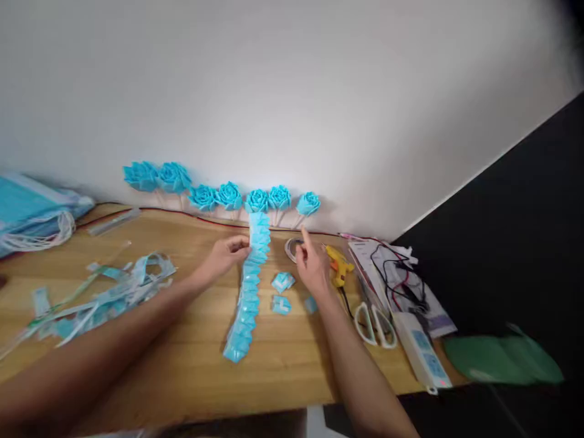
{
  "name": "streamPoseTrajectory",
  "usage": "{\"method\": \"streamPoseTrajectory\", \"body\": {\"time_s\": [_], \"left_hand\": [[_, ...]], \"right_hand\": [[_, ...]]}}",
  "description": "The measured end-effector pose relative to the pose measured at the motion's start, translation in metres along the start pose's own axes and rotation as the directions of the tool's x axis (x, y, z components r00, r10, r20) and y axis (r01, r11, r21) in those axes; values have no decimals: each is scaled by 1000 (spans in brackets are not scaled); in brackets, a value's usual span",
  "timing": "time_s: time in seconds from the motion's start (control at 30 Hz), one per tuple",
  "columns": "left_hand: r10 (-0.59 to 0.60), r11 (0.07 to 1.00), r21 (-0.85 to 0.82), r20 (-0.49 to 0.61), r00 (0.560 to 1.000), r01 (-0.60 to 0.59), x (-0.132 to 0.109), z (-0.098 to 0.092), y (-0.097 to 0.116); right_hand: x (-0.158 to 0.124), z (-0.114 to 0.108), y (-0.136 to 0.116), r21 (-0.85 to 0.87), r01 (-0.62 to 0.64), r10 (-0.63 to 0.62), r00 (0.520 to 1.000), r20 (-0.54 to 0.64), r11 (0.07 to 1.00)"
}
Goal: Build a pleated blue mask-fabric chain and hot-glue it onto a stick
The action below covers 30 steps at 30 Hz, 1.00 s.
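A long strip of overlapping folded light-blue petals (249, 298) runs from the flowers down toward the front of the wooden table. My left hand (227, 254) is closed at the strip's upper left edge, thumb and fingers pinching it. To the right, my right hand (312, 261) holds nothing visible; its index finger stretches up toward the rightmost blue flower (308, 204) and the other fingers are partly bent. Beneath that hand lies a ring of thin wire (292, 250), partly covered. Two small folded blue pieces, an upper one (283, 281) and a lower one (281, 305), lie between strip and right forearm.
Several blue flowers (229, 196) on sticks lean against the wall. Blue and white scraps (114, 292) lie left, near a blue stack (36, 204). At right are a yellow glue gun (339, 267), scissors (375, 325), papers (433, 304) and a power strip (422, 353).
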State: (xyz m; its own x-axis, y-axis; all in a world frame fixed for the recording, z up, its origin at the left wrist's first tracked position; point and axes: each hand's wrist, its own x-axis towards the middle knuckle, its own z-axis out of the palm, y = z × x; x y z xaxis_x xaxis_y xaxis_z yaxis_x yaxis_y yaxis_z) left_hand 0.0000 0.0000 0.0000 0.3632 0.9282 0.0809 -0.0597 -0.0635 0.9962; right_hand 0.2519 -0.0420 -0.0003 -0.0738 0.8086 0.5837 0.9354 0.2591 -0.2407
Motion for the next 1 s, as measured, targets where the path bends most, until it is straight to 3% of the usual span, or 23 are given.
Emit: {"method": "streamPoseTrajectory", "body": {"time_s": [0.17,0.27,0.43,0.63,0.73,0.83,0.93,1.0], "left_hand": [[5,1000,-9,12,1000,-5,1,1,0],[2,1000,-22,14,1000,-2,0,1,0],[1,999,-50,9,1000,-1,0,2,1],[1,999,-45,7,1000,-1,1,3,1],[4,998,-64,26,1000,-2,0,3,1],[18,997,-73,29,999,-16,0,2,1],[25,997,-72,25,999,-23,-1,1,0],[26,997,-77,27,999,-23,0,1,0]], "right_hand": [[19,-5,8,-76,-140,141,990,9,987],[37,-8,12,-114,-151,157,987,42,982],[56,-8,-2,-193,-6,18,998,61,981],[68,2,-23,-234,108,-67,982,178,966],[73,6,-29,-189,180,-146,973,179,965],[81,12,-34,-103,259,-226,940,254,960],[87,16,-37,-51,256,-226,919,324,965],[87,15,-37,-29,251,-231,923,308,968]]}}
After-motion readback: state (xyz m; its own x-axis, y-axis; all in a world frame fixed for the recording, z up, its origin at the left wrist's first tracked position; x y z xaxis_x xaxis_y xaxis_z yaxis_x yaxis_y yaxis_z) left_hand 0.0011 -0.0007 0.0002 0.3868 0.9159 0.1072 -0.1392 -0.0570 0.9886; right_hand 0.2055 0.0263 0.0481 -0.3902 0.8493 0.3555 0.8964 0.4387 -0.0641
